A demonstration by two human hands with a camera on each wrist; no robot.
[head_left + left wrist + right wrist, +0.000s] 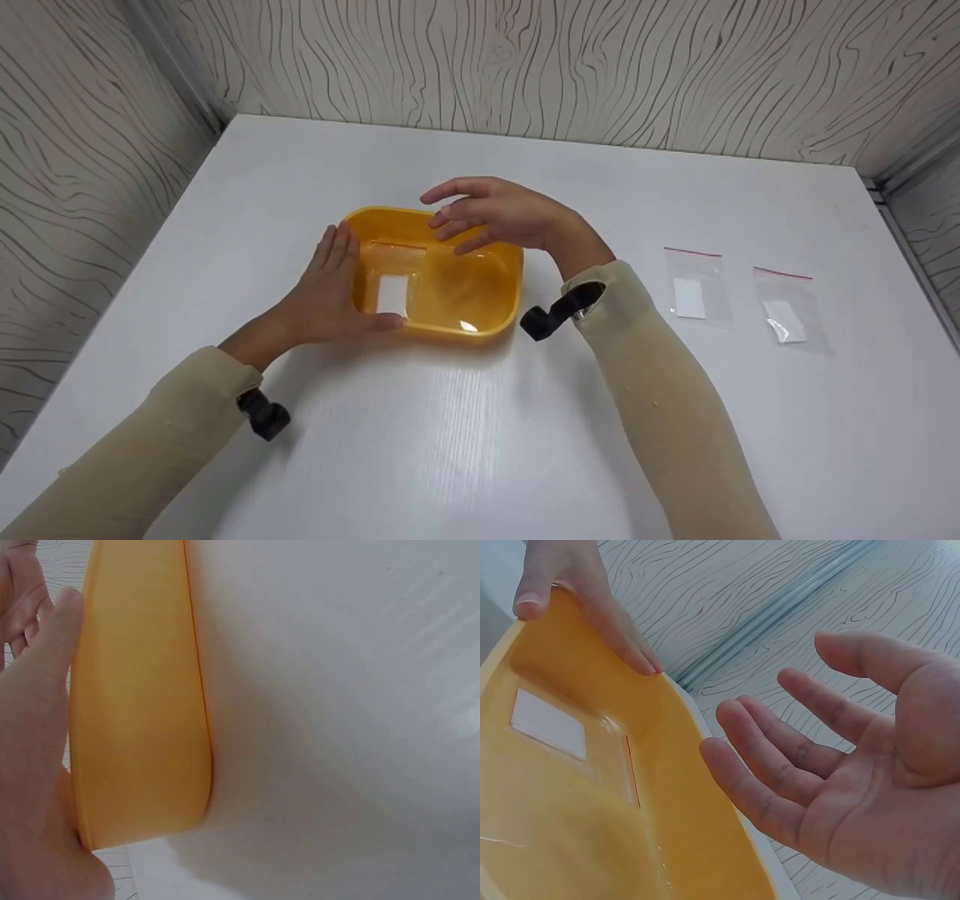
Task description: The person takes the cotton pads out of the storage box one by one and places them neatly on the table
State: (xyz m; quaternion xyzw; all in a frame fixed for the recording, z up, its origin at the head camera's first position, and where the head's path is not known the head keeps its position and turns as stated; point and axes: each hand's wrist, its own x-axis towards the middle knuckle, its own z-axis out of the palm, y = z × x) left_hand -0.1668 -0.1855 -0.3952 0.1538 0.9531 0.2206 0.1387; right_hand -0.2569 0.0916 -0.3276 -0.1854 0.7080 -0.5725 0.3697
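A yellow plastic tub (472, 300) with rounded corners sits on the white table. Inside, towards its left end, lies a clear zip bag (397, 259) with a red seal line and a white rectangular piece (392, 294). My left hand (322, 292) rests against the tub's left end, its fingers straight along the side and its thumb stretched over the front rim. In the right wrist view, that hand (585, 600) spans the rim. My right hand (502, 214) hovers over the tub's back right, holding nothing, fingers spread and loosely bent.
Two more clear zip bags, a left one (694, 289) and a right one (787, 307), lie on the table to the right, each with a red seal line and a white piece inside. Behind the table (450, 450) stands a wood-patterned wall (525, 75).
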